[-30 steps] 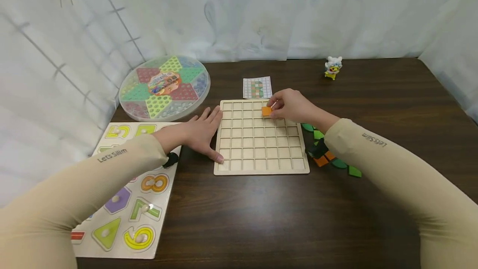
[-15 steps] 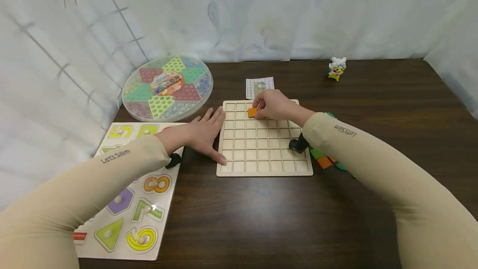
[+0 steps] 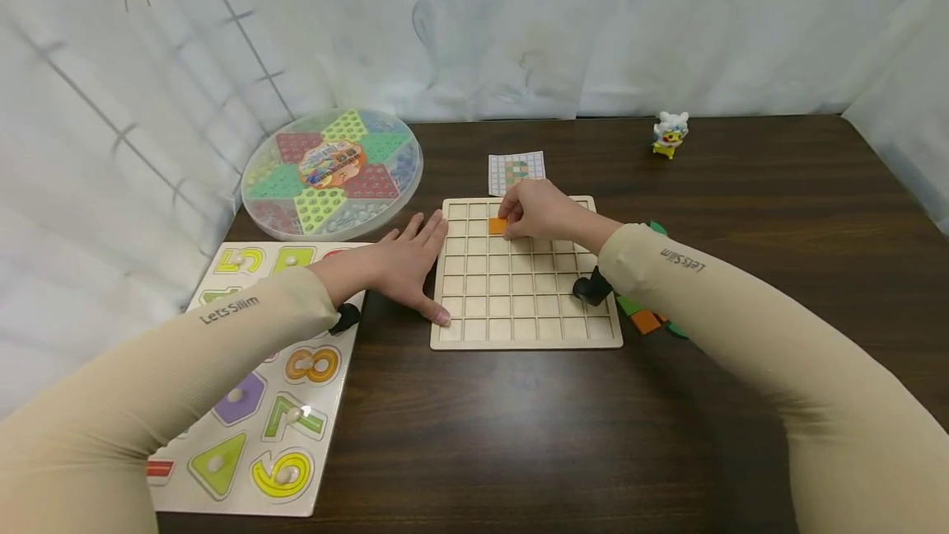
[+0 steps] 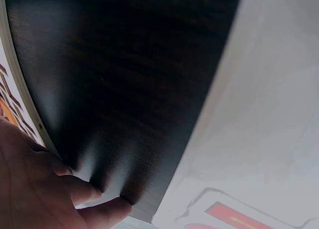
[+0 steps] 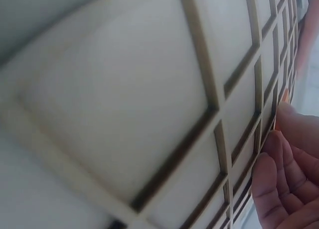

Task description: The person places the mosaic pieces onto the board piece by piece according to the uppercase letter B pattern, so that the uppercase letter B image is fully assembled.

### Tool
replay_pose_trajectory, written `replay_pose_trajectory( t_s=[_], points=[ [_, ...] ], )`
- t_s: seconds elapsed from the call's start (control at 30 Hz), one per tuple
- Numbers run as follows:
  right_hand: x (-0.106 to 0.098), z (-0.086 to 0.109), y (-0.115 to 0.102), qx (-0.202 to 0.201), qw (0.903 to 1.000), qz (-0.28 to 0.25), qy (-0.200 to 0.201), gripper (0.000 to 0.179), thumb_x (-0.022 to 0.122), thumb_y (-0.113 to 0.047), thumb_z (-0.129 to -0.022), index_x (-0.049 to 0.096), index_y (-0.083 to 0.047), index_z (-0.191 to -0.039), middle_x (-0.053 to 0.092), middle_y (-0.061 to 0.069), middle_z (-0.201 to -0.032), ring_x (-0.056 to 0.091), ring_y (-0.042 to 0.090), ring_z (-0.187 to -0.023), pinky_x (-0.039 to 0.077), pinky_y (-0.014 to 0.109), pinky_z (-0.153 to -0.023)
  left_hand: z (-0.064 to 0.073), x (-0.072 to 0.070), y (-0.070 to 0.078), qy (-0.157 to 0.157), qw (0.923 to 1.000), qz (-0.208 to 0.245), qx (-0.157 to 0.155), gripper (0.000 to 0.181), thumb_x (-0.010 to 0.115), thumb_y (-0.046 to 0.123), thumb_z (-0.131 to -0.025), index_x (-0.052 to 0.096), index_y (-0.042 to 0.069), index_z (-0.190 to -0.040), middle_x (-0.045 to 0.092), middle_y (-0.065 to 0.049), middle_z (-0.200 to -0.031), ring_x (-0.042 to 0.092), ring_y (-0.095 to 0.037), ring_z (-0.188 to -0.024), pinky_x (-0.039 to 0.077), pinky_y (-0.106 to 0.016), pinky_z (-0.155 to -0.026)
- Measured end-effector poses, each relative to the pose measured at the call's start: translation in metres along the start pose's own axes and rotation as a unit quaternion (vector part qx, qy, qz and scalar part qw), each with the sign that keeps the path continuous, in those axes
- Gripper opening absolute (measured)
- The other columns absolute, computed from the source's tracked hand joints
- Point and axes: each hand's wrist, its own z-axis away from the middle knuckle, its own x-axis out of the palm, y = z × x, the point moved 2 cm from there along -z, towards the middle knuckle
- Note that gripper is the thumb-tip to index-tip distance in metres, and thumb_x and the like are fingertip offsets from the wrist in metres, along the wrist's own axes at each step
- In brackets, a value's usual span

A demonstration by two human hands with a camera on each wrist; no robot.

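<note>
A square wooden grid board (image 3: 519,285) lies on the dark table in the head view. My right hand (image 3: 539,208) pinches an orange square tile (image 3: 497,226) by its right edge, over a cell in the second row from the top, third column from the left. In the right wrist view, the fingers (image 5: 266,184) are at the grid, with a sliver of orange between them. My left hand (image 3: 411,264) rests spread at the board's left edge, its thumb on the lower left corner and its fingertips on the table and rim.
Behind the board lies a small printed grid card (image 3: 516,171). Orange and green tiles (image 3: 645,321) lie at the right, partly under the sleeve. A number puzzle board (image 3: 245,402) and a round Chinese checkers set (image 3: 332,175) are at left; a small figurine (image 3: 670,135) stands far right.
My right hand has carried the orange tile leftward across the board to the third column, then lowered it slightly toward the cell. My left hand has stayed at the board's edge.
</note>
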Motion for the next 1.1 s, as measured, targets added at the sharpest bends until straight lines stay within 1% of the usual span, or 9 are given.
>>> replay_pose_trajectory(
  t_s=[0.13, 0.23, 0.4, 0.5, 0.6, 0.8, 0.93, 1.1],
  points=[
    [-0.002, 0.002, 0.001, -0.015, 0.9998, 0.012, -0.006, 0.031, 0.075, -0.011, -0.093, 0.073, -0.003, -0.123, 0.075, 0.013, -0.108, 0.066, 0.025, -0.098, 0.053, 0.039, -0.091, 0.0, 0.0, 0.0, -0.002, 1.0, 0.001, -0.001, 0.142, 0.076, 0.071, -0.077, -0.01, -0.004, -0.161, -0.018, -0.023, -0.169, -0.009, -0.049, -0.156, 0.017, -0.07, -0.12],
    [-0.003, 0.003, 0.001, -0.025, 0.9994, 0.02, -0.015, 0.033, 0.073, -0.01, -0.095, 0.072, -0.002, -0.127, 0.075, 0.013, -0.111, 0.066, 0.025, -0.099, 0.053, 0.039, -0.09, 0.0, -0.001, 0.0, -0.001, 1.0, 0.0, -0.001, 0.142, 0.076, 0.071, -0.077, -0.01, -0.004, -0.161, -0.018, -0.024, -0.169, -0.009, -0.049, -0.156, 0.017, -0.07, -0.12],
    [-0.004, 0.006, 0.002, -0.035, 0.9987, 0.023, -0.027, 0.034, 0.068, -0.009, -0.098, 0.069, -0.003, -0.132, 0.074, 0.013, -0.119, 0.067, 0.027, -0.106, 0.053, 0.04, -0.094, 0.0, -0.001, 0.001, -0.001, 1.0, 0.0, -0.004, 0.142, 0.077, 0.071, -0.077, -0.009, -0.004, -0.161, -0.017, -0.023, -0.169, -0.008, -0.049, -0.157, 0.017, -0.07, -0.121],
    [-0.006, 0.01, 0.005, -0.046, 0.9985, 0.021, -0.02, 0.033, 0.066, -0.009, -0.1, 0.069, -0.002, -0.132, 0.073, 0.014, -0.12, 0.067, 0.027, -0.108, 0.053, 0.041, -0.096, 0.001, -0.001, 0.001, -0.001, 1.0, 0.002, -0.003, 0.142, 0.077, 0.071, -0.077, -0.009, -0.005, -0.161, -0.016, -0.024, -0.169, -0.008, -0.049, -0.156, 0.017, -0.07, -0.12],
    [-0.01, 0.018, 0.011, -0.052, 0.9985, 0.011, -0.007, 0.032, 0.064, -0.01, -0.1, 0.07, -0.003, -0.131, 0.073, 0.014, -0.119, 0.068, 0.027, -0.107, 0.053, 0.042, -0.096, 0.001, -0.001, 0.001, -0.002, 1.0, 0.004, -0.002, 0.142, 0.077, 0.071, -0.077, -0.009, -0.004, -0.161, -0.017, -0.023, -0.169, -0.008, -0.049, -0.156, 0.016, -0.07, -0.12],
    [-0.029, 0.041, 0.036, -0.035, 0.999, -0.015, 0.025, 0.029, 0.065, -0.009, -0.1, 0.071, -0.004, -0.128, 0.074, 0.014, -0.118, 0.068, 0.027, -0.107, 0.055, 0.045, -0.095, -0.002, 0.001, 0.0, 0.0, 1.0, 0.003, -0.001, 0.142, 0.076, 0.072, -0.077, -0.009, -0.004, -0.161, -0.017, -0.023, -0.169, -0.008, -0.049, -0.156, 0.016, -0.07, -0.12],
    [-0.042, 0.06, 0.06, -0.019, 0.9985, -0.008, 0.051, 0.028, 0.064, -0.009, -0.101, 0.071, -0.003, -0.128, 0.072, 0.015, -0.118, 0.068, 0.03, -0.106, 0.055, 0.047, -0.093, -0.002, 0.0, -0.001, -0.002, 1.0, 0.003, -0.001, 0.142, 0.076, 0.072, -0.077, -0.01, -0.004, -0.161, -0.017, -0.023, -0.169, -0.009, -0.049, -0.156, 0.015, -0.07, -0.121],
    [-0.052, 0.087, 0.088, 0.011, 0.9979, 0.001, 0.063, 0.028, 0.064, -0.01, -0.102, 0.07, -0.004, -0.129, 0.072, 0.016, -0.12, 0.068, 0.03, -0.106, 0.055, 0.048, -0.09, -0.003, 0.001, 0.0, -0.004, 1.0, 0.007, 0.002, 0.143, 0.076, 0.072, -0.076, -0.009, -0.005, -0.161, -0.016, -0.025, -0.169, -0.008, -0.05, -0.156, 0.016, -0.07, -0.12]
  ],
)
